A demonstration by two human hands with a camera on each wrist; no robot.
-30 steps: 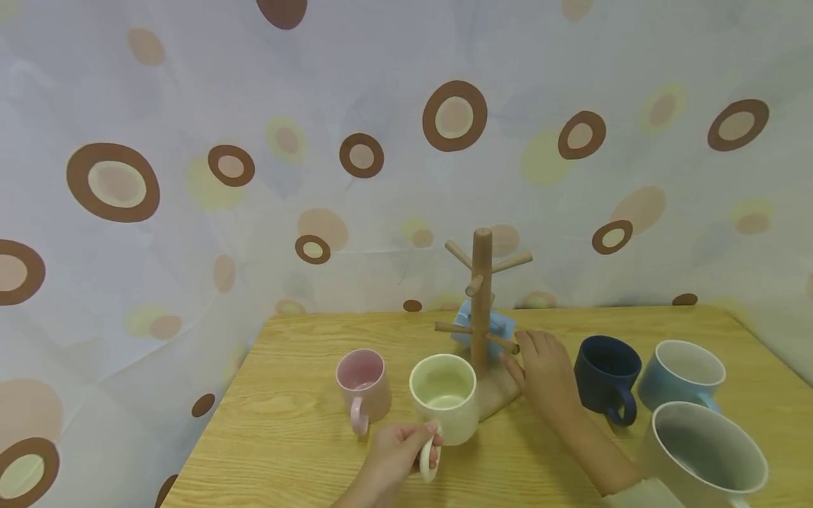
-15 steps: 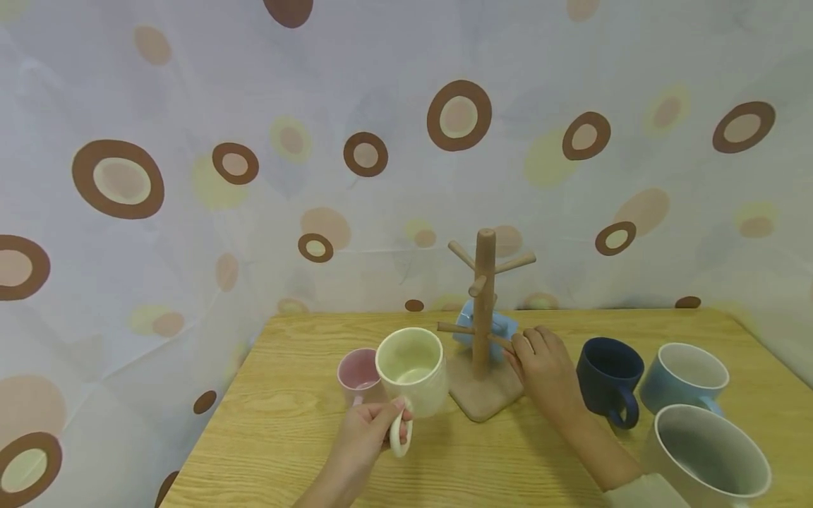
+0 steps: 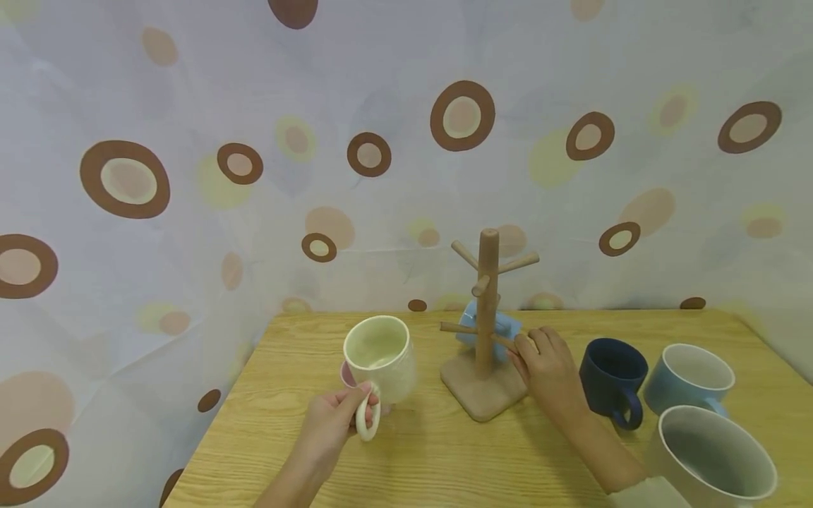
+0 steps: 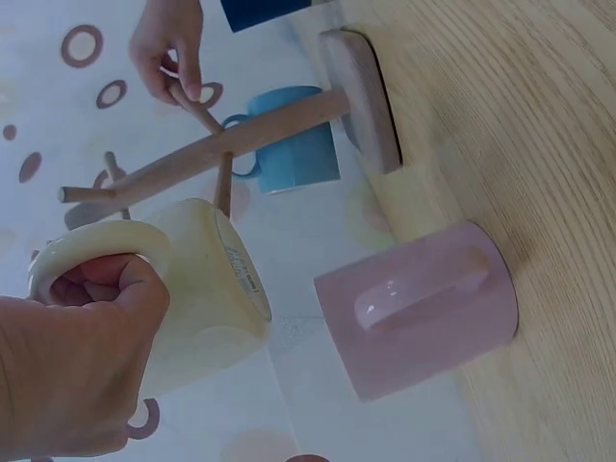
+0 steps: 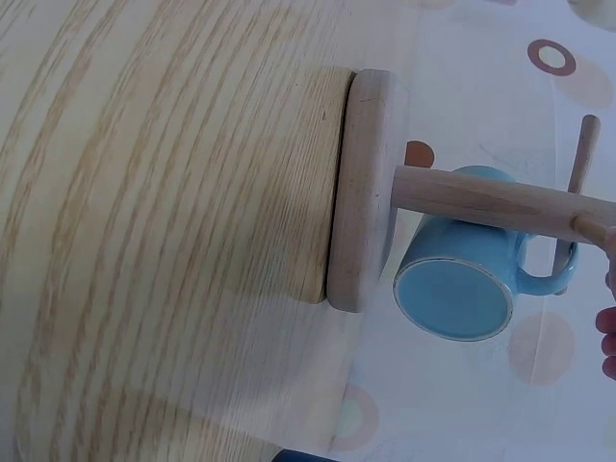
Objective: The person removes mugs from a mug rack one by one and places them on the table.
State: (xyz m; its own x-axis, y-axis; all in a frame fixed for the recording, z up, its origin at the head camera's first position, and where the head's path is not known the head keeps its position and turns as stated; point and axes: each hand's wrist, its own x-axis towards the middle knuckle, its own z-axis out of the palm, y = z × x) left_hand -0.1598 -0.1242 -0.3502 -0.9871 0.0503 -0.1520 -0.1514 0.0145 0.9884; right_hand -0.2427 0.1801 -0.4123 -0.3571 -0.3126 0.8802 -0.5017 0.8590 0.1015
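My left hand [image 3: 320,427] grips the handle of a cream mug [image 3: 387,367], which is held up with its mouth upward. In the left wrist view the mug's underside shows, clear of the table. Behind it stands a pink mug [image 4: 414,327], mostly covered in the head view. The fingers of my right hand [image 3: 547,370] pinch the end of a lower peg on a wooden mug tree [image 3: 488,310]. A light blue mug [image 5: 457,294] hangs by its handle on the tree's rear side, tilted and off the table. The other visible pegs bear no mugs.
To the right of my right hand stand a navy mug [image 3: 600,388], a blue mug with a white inside [image 3: 673,386] and a large pale mug [image 3: 676,462] near the front. A dotted cloth [image 3: 406,85] hangs behind the wooden table [image 3: 457,466].
My left hand has carried the cream mug leftward and up, away from the tree, so it now covers most of the pink mug. My right fingers have closed on the peg's end.
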